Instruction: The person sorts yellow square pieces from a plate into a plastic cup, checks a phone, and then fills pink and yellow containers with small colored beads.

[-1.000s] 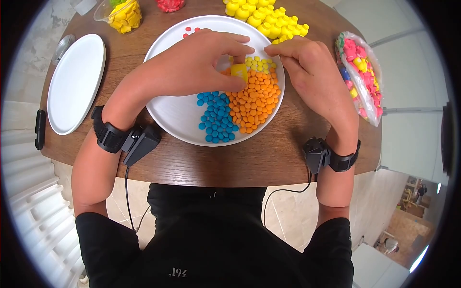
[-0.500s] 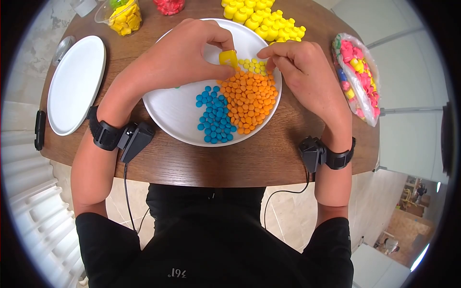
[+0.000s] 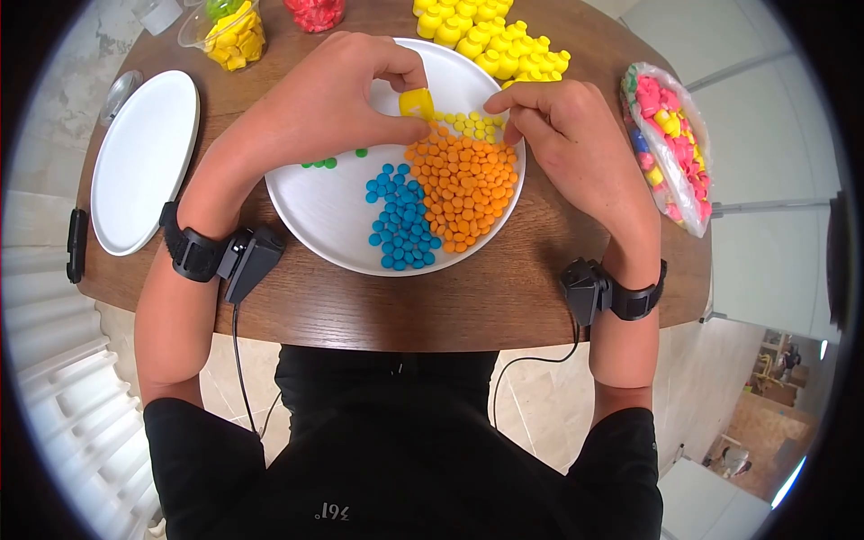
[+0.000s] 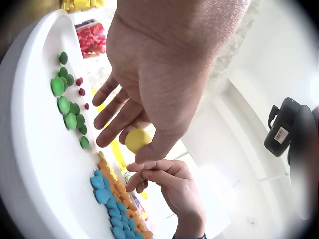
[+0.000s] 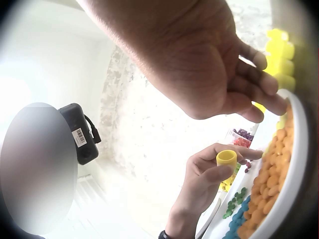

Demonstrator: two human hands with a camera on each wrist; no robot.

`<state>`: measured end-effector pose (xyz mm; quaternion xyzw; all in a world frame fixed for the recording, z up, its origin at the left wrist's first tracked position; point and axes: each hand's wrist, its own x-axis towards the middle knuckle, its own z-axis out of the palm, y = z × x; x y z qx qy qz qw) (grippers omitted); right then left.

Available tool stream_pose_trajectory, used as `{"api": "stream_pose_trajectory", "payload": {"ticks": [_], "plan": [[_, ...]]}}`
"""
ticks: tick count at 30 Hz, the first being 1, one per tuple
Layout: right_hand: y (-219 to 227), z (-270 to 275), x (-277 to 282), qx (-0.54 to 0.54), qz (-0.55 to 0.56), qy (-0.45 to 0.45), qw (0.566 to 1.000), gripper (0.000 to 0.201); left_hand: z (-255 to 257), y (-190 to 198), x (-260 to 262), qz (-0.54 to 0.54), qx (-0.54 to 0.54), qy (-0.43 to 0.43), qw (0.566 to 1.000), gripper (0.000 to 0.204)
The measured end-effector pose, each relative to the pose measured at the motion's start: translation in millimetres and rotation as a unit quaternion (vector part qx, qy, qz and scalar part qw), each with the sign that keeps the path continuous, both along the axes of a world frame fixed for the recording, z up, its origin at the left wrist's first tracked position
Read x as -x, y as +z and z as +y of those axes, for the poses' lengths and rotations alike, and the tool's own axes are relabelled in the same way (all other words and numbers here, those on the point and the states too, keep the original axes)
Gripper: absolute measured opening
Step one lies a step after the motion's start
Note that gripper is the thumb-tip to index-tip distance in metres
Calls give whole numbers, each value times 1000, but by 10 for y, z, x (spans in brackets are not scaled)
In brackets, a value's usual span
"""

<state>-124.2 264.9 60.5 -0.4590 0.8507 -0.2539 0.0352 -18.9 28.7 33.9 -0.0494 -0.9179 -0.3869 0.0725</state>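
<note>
Over the upper middle of the round white plate, my left hand pinches a small yellow bottle between thumb and fingers. Its uncapped round mouth faces up in the right wrist view. My right hand hovers at the plate's right rim, fingers loosely bent, the tips close over the yellow candies. Nothing shows between its thumb and fingers. Orange candies fill the plate's right side, with blue candies beside them. Green candies and a few red ones lie farther left, partly hidden by my left arm from above.
Several yellow bottles stand in rows behind the plate. A plastic bag of pink and yellow pieces lies at right. At left are an oval-looking white plate and a clear tub of yellow pieces; red pieces sit farther back.
My left hand has drawn the yellow bottle leftward, away from the right hand, uncovering more yellow candies and some green ones. The right hand has shifted slightly left and stays at the plate's rim.
</note>
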Motion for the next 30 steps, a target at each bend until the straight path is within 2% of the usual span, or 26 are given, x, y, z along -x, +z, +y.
{"api": "stream_pose_trajectory", "payload": {"ticks": [1, 5, 10, 12, 13, 15, 16, 18, 20, 22, 24, 26, 27, 30], "plan": [[4, 0, 3, 0, 0, 0, 1000, 29, -18, -16, 5, 28, 17, -7, 999, 25], [-31, 23, 48, -13, 1, 15, 1000, 29, -5, 5, -1, 6, 3, -4, 1000, 25], [-2, -9, 17, 15, 4, 13, 1000, 27, 11, 13, -6, 121, 56, -17, 991, 27], [44, -34, 0, 75, -65, -13, 995, 23, 25, -7, 9, 133, 40, -11, 990, 27], [39, -50, -20, 76, -63, -12, 995, 23, 35, -17, 21, 144, 22, -6, 989, 28], [4, -106, -86, 180, -114, -3, 977, 24, 96, 13, 21, 150, 17, -6, 989, 29], [-31, -135, -112, 182, -112, -2, 977, 24, 123, 29, 6, 155, 11, -7, 988, 31], [-81, -199, -175, 225, -144, 48, 963, 28, 177, 60, -54, 153, 2, -6, 988, 33], [18, -219, -211, 205, -144, 28, 968, 26, 232, 108, -26, 158, -12, -20, 987, 35], [82, -185, -205, 179, -150, 36, 972, 23, 248, 87, -23, 191, 31, -16, 981, 38], [85, -133, -137, 193, -141, 21, 971, 23, 310, 139, -38, 190, 13, -15, 982, 32], [95, -5, 62, 181, -54, -28, 982, 28, 275, 110, -43, 169, -6, 7, 986, 30], [232, 101, 148, 132, -31, -105, 985, 30, 246, 104, -22, 186, -3, 2, 982, 27], [288, 573, 736, 149, 73, -241, 956, 28, 154, 105, -37, 186, 17, 11, 982, 24]]}}
